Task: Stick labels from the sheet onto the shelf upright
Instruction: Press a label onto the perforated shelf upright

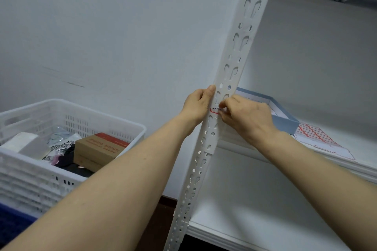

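Note:
A white perforated shelf upright point(234, 61) runs diagonally through the middle of the view. A small red-bordered label point(214, 110) sits on its face at hand height. My right hand point(244, 117) pinches the label's right end against the upright. My left hand point(196, 106) grips the upright's left edge, its thumb pointing up along the metal. The label sheet point(318, 138), white with a grid of red-edged labels, lies flat on the shelf board to the right.
A pale blue shallow box point(285, 122) stands on the same shelf point(336, 161) behind my right hand. A lower shelf board point(255, 220) shows below. At left a white slotted crate point(30, 171) holds a brown box point(98, 149) and packets.

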Demonstrator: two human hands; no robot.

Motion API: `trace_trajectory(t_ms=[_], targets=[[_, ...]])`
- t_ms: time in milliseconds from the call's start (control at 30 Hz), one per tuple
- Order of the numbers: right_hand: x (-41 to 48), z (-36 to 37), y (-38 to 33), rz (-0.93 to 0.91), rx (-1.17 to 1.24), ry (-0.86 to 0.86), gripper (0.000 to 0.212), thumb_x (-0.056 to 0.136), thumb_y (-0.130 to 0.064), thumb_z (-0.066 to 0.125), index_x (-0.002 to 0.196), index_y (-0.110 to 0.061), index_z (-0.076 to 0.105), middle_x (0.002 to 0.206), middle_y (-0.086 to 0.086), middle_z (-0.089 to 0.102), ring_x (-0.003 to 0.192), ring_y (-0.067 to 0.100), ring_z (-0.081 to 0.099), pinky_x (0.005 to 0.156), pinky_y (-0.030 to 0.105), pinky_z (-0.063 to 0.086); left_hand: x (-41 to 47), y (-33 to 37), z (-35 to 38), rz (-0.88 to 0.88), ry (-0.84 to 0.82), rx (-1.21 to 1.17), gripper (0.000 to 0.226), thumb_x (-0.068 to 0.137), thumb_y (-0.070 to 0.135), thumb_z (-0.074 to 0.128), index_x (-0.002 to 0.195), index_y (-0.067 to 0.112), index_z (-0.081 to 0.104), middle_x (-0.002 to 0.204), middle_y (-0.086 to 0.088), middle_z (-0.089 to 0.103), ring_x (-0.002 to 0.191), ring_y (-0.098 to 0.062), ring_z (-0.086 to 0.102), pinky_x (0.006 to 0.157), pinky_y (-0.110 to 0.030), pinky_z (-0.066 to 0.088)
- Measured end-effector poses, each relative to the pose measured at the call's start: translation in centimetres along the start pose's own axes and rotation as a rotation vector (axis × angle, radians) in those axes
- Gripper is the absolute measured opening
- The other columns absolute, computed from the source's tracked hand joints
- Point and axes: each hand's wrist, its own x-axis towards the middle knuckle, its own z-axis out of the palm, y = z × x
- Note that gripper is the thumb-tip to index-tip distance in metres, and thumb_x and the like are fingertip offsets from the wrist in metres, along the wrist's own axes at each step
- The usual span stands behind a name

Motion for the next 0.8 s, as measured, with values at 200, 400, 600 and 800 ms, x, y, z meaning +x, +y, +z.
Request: trace_trajectory(t_ms=[200,400,600,800], targets=[[1.0,-0.2,-0.3,-0.118,-0.284,-0.152,0.038,0.037,-0.009,0.087,0.052,-0.014,0.053,0.048,0.0,0.05,0.029,0.02,0.042,0.056,0.011,0.0,0.0,0.1,0.0,-0.009,-0.009,-0.013,0.045,0.094,0.049,0.045,0.098,0.007,0.06,0.099,-0.011,0.065,0.089,-0.021,0.06,0.095,-0.047,0.05],[1.8,-0.7,-1.3,-0.131,-0.292,-0.171,0.039,0.031,-0.014,0.086,0.046,-0.013,0.05,0.039,-0.001,0.048,0.026,0.018,0.041,0.063,0.011,-0.001,0.0,0.2,0.0,-0.002,-0.007,-0.017,0.051,0.094,0.048,0.045,0.1,0.0,0.06,0.092,-0.011,0.063,0.083,-0.021,0.057,0.094,-0.05,0.049],[1.8,-0.5,-1.6,-0.121,-0.3,-0.193,0.035,0.036,-0.017,0.083,0.049,-0.014,0.051,0.039,-0.001,0.048,0.027,0.018,0.043,0.06,0.011,-0.002,0.0,0.1,0.1,-0.009,0.004,-0.022,0.051,0.094,0.048,0.046,0.102,-0.001,0.06,0.091,-0.008,0.06,0.083,-0.019,0.055,0.094,-0.05,0.049],[1.3,-0.5,-1.2,-0.1,-0.276,-0.198,0.039,0.042,-0.023,0.086,0.053,-0.013,0.05,0.042,0.0,0.048,0.026,0.02,0.041,0.049,0.013,0.004,0.0,0.2,0.1,-0.01,0.004,-0.018,0.046,0.095,0.047,0.045,0.099,0.003,0.06,0.09,-0.007,0.062,0.083,-0.019,0.057,0.093,-0.048,0.05]])
